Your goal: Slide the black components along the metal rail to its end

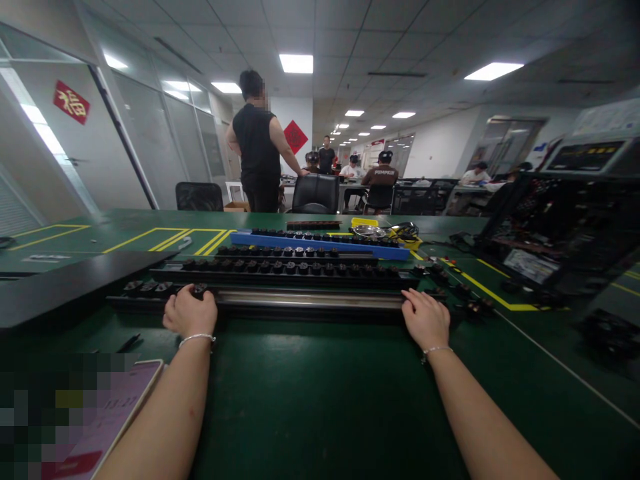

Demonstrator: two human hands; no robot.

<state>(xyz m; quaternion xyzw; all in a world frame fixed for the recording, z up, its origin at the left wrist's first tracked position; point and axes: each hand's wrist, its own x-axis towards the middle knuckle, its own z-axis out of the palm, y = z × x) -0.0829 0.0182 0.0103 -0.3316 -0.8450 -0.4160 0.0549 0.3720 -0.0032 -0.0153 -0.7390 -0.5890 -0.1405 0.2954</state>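
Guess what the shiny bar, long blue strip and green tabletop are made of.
Shiny bar: probably metal, smooth and polished, given its bright gleam. Long blue strip: perhaps plastic, evenly coloured with little shine; painted metal is possible. Green tabletop: smooth, softly reflective, perhaps a rubber or vinyl covering.

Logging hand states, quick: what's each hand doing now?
Left hand: fingers curled at a black part; grip can't be told.
Right hand: fingers bent at the silver bar's right end; grip can't be told.

Both forearms (173,407) outstretched, left hand (193,312) curled, right hand (427,320) palm-down
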